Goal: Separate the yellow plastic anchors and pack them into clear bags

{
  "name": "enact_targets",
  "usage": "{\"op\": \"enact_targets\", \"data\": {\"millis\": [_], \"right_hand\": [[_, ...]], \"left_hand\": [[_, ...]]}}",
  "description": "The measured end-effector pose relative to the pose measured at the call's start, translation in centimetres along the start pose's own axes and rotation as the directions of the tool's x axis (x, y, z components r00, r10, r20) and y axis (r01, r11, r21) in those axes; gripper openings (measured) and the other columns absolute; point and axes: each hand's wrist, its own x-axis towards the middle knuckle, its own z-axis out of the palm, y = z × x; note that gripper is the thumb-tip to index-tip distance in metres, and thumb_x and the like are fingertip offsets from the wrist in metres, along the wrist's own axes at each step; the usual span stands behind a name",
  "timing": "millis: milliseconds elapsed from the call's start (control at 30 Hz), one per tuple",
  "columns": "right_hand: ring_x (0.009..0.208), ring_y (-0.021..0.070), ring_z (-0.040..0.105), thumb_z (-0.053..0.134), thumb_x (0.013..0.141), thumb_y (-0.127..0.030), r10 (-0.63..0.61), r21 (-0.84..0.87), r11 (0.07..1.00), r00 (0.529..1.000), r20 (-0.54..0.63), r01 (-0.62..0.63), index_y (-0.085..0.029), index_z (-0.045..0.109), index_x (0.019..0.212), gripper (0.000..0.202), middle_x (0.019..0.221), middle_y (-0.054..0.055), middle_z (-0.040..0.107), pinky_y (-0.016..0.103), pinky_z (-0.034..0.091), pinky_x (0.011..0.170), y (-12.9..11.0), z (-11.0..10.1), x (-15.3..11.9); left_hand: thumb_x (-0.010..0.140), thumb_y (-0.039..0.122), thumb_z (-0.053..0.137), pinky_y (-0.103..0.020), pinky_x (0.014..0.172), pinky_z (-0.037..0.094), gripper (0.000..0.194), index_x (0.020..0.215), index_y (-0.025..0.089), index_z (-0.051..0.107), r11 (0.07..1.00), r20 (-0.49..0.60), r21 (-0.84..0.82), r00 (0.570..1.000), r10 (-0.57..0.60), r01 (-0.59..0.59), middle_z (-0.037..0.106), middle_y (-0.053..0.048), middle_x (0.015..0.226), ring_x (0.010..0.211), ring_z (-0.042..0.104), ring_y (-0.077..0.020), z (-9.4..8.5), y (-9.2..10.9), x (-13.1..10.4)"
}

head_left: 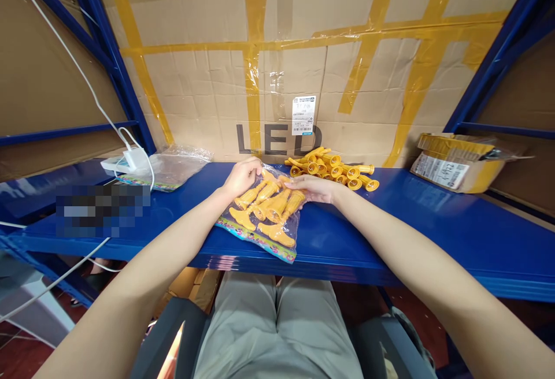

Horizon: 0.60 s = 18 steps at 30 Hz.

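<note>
A clear plastic bag (pixel 277 247) with a colourful printed strip along its near edge lies on the blue table, holding several yellow-orange plastic pieces (pixel 271 203). Some of these are horn-shaped, others have curved, flared ends. My left hand (pixel 243 175) is closed at the bag's far left edge, fingers curled on the plastic. From the right, my right hand (pixel 313 187) grips the bag's far right side, thumb on top; its other fingers are mostly hidden. Just beyond my right hand is a pile of loose yellow horn-shaped pieces (pixel 333 166).
Flat clear bags (pixel 173 165) lie at the left, beside a white power strip (pixel 125 162) with a cable. A small open cardboard box (pixel 459 162) sits at the right. Behind the blue table (pixel 416 223) stands a large taped cardboard sheet (pixel 208 96), between blue metal posts.
</note>
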Motion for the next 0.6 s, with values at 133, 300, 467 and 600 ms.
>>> {"op": "enact_targets", "data": {"millis": [133,300,467,600], "right_hand": [[0.052,0.0106,0.06,0.068,0.077,-0.024,-0.101,0.032,0.994,0.989,-0.105,0.105,-0.012,0.066,0.089,0.018,0.073,0.005,0.07,0.018,0.046,0.042,-0.5,-0.2,0.0],[0.062,0.0123,0.064,0.06,0.083,-0.025,-0.265,0.082,0.938,0.848,-0.459,0.337,-0.014,0.063,0.092,0.014,0.081,0.005,0.071,0.021,0.052,0.052,-2.0,-2.8,-1.2],[0.071,0.011,0.065,0.053,0.086,-0.029,-0.336,-0.013,0.771,0.39,-0.857,0.636,-0.019,0.053,0.101,0.018,0.095,0.003,0.067,0.02,0.054,0.055,-3.3,-6.3,-2.7],[0.086,0.0137,0.066,0.046,0.089,-0.028,-0.214,-0.206,0.781,-0.057,-0.975,0.59,-0.017,0.037,0.115,0.029,0.117,0.012,0.057,0.022,0.055,0.062,-3.3,-9.6,-4.0]], "left_hand": [[0.081,0.01,0.037,-0.029,0.086,0.045,0.024,0.082,0.017,0.06,0.998,-0.09,-0.043,0.995,-0.05,0.046,0.055,-0.008,0.119,0.097,0.058,-0.0164,-0.9,-0.2,0.1],[0.088,0.023,0.038,-0.029,0.078,0.049,0.028,0.105,0.016,0.058,0.971,-0.238,-0.061,0.941,-0.241,0.233,0.051,-0.011,0.124,0.086,0.06,-0.0155,-2.3,-1.9,-0.1],[0.086,0.024,0.042,-0.036,0.085,0.047,0.025,0.103,0.017,0.058,0.929,-0.176,0.026,0.916,-0.36,0.369,0.058,-0.009,0.111,0.073,0.059,-0.0158,-2.2,-4.2,-0.6],[0.086,0.028,0.042,-0.036,0.087,0.046,0.028,0.108,0.017,0.056,0.923,-0.083,0.019,0.92,-0.383,0.385,0.058,-0.01,0.118,0.082,0.06,-0.0181,-1.6,-4.7,-0.7]]}}
